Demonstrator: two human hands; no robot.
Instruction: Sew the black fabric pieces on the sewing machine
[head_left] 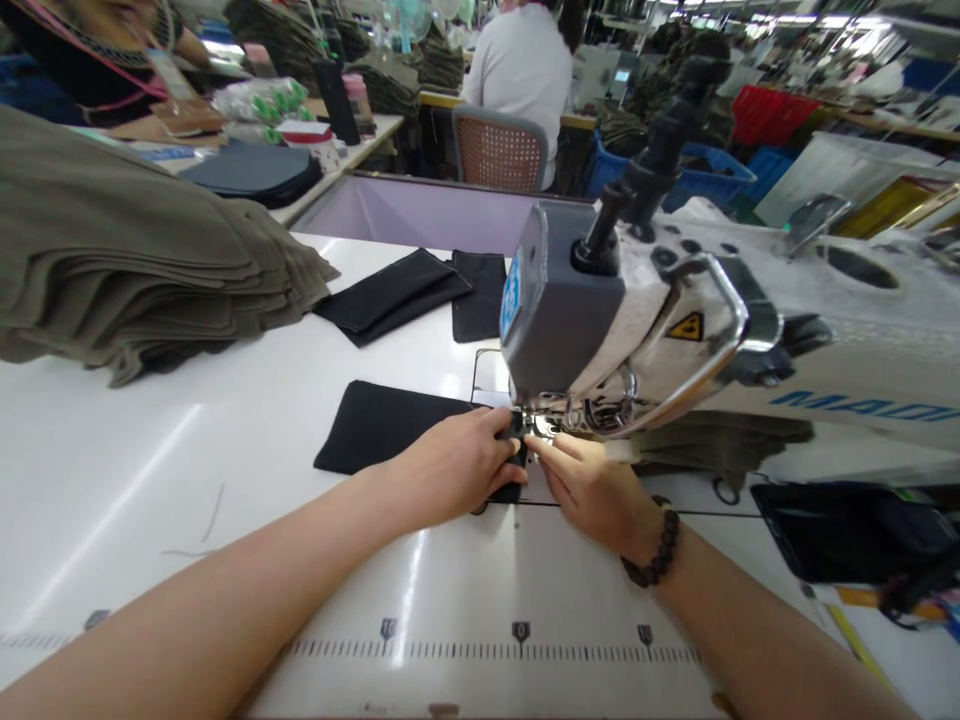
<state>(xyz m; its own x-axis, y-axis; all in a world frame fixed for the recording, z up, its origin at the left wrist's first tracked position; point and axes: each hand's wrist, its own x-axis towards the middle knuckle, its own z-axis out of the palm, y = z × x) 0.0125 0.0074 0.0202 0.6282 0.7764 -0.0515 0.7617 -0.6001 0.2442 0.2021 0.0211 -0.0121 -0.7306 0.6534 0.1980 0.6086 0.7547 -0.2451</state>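
Note:
A black folded fabric piece [382, 425] lies on the white sewing table, its right end under the needle area of the sewing machine [559, 300]. My left hand [465, 455] rests on that right end, fingers bent and pressed onto the cloth close to the presser foot [541, 425]. Just right of the foot, my right hand [596, 490] has its index finger stretched out, the tip at the cloth's edge. The other right fingers are partly bent, with nothing visible in them. The exact stitching point is partly hidden by my fingertips and the machine head.
Left stands a tall stack of olive-brown fabric [142, 250]. More black pieces [397, 290] lie behind the machine foot. A dark tablet-like object [847, 530] is at right. A ruler scale [450, 650] runs along the front. A person in white [521, 70] sits ahead; another is at upper left.

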